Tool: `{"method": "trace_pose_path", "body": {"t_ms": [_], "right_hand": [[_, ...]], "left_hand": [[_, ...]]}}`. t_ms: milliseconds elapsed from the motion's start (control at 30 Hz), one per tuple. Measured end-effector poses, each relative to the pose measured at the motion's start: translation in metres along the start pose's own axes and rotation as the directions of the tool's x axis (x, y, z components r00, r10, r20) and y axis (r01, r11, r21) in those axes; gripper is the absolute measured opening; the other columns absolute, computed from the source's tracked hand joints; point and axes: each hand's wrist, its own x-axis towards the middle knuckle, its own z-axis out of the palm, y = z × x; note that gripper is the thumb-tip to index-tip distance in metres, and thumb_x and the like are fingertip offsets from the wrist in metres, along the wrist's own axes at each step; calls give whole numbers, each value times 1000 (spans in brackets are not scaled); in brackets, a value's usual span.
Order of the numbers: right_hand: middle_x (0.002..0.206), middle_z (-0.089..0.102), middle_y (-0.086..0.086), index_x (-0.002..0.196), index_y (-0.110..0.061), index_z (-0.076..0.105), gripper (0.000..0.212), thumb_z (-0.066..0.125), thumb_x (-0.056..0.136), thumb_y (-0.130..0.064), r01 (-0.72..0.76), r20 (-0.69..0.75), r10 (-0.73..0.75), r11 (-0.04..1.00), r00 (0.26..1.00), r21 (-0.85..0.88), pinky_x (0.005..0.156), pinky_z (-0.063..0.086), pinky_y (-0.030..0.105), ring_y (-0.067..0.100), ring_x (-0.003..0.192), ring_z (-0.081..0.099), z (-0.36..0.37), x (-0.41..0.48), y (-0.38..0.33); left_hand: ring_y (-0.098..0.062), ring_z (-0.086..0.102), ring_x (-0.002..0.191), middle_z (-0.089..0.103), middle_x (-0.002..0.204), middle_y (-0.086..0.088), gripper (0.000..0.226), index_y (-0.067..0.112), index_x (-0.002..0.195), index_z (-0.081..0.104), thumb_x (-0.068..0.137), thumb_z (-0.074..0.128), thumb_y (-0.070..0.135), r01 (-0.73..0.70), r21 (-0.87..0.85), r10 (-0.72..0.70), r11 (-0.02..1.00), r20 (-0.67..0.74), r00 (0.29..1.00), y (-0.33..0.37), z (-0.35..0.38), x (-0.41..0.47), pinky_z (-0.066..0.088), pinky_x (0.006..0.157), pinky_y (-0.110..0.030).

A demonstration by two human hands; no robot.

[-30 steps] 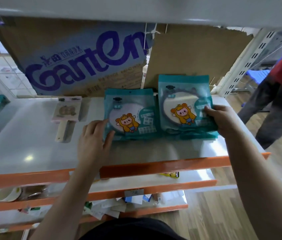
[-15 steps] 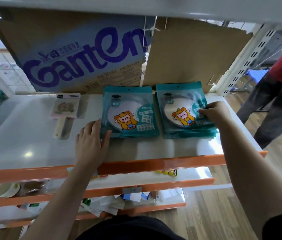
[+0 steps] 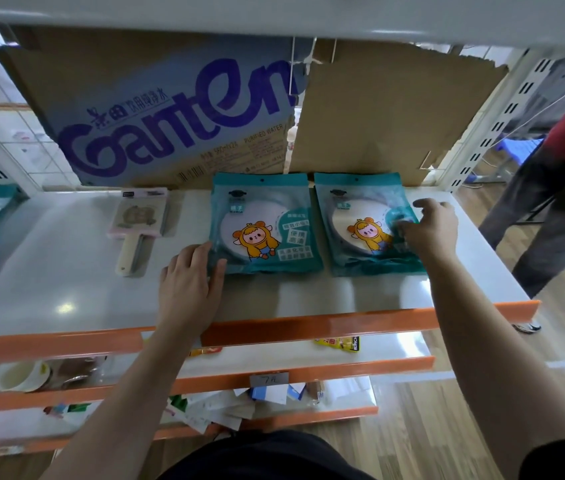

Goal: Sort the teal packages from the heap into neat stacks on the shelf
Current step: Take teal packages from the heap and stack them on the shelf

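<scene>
On the shelf (image 3: 66, 271), the left hand (image 3: 187, 285) lies flat and released at the left stack (image 3: 263, 223); the right hand (image 3: 430, 230), fingers spread, presses the right stack (image 3: 360, 223).

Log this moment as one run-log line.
stage: squaring stacks | left hand: against left teal stack | right hand: open on right teal stack | shelf: two stacks side by side

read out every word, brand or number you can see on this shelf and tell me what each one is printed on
"Ganten": cardboard box behind the shelf.
"PURIFIED WATER": same box, small print; the line of figures under it is too blurred to read.
"MIRROR": left teal package, under its small logo.
"7元": price tag on a lower shelf edge.
Chinese panels on both teal packages, and the yellow packet: too small to read.
</scene>
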Motion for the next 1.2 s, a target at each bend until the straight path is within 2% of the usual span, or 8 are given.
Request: {"method": "trace_pose_path", "body": {"t_ms": [133, 300, 500, 600, 833, 900, 1033, 1200], "right_hand": [[124, 58, 11, 123, -13, 63, 34, 63, 89, -11, 220, 71, -218, 975, 973, -28, 82, 43, 28, 25, 107, 58, 9, -22, -23], [111, 66, 10, 113, -9, 68, 24, 60, 91, -11, 484, 126, -494, 869, 860, 102, 81, 42, 23, 22, 96, 61, 36, -60, -71], [111, 63, 2, 114, -12, 65, 22, 59, 93, -13, 612, 226, -675, 735, 703, 290, 79, 41, 18, 7, 92, 54, 79, -122, -147], [111, 64, 3, 111, -13, 65, 20, 59, 93, -15, 644, 259, -737, 674, 625, 363, 87, 48, 28, 12, 97, 58, 102, -153, -188], [104, 67, 0, 110, -16, 68, 19, 61, 93, -20, 638, 314, -811, 584, 494, 502, 84, 52, 24, 11, 94, 61, 155, -226, -281], [103, 66, 0, 111, -17, 68, 20, 61, 93, -19, 639, 307, -820, 570, 484, 516, 84, 53, 26, 11, 94, 61, 171, -250, -307], [106, 64, -2, 114, -17, 67, 22, 59, 94, -18, 639, 313, -813, 580, 491, 505, 77, 44, 8, 5, 91, 58, 200, -297, -362], [105, 66, -1, 112, -17, 67, 20, 61, 93, -19, 586, 296, -804, 582, 515, 564, 79, 51, 18, 7, 92, 60, 236, -355, -433]], "left_hand": [[-29, 49, 122, 53, 133, -13, 64, 13, 136, 47, 95, 20, 54, 8, -19, -8, 1000, -15, 1000, -2, -2, 3, 39, 103, -47], [-31, 53, 120, 56, 133, -12, 55, 16, 135, 50, 99, 26, 49, 38, -12, -39, 999, -79, 996, -11, -15, 2, 43, 99, -48], [-35, 60, 106, 64, 121, -13, 52, 14, 126, 56, 98, 24, 44, 56, 143, -23, 988, -225, 974, -60, -67, -4, 42, 87, -44], [-35, 60, 106, 64, 120, -13, 50, 12, 129, 56, 100, 29, 42, 136, 163, -80, 977, -311, 947, -94, -94, -12, 42, 88, -44], [-35, 60, 102, 64, 115, -15, 53, 10, 125, 58, 99, 27, 45, 286, 152, -199, 946, -427, 882, -196, -146, -41, 40, 83, -43], [-35, 59, 104, 63, 117, -16, 56, 10, 126, 58, 98, 26, 47, 305, 137, -217, 942, -442, 870, -230, -163, -48, 40, 85, -43], [-36, 59, 105, 63, 117, -15, 56, 9, 126, 58, 99, 26, 46, 320, 122, -229, 940, -470, 852, -300, -204, -60, 42, 85, -44], [-37, 59, 105, 63, 117, -15, 53, 9, 127, 58, 98, 31, 44, 332, 149, -223, 932, -486, 845, -384, -253, -74, 43, 86, -45]]}}
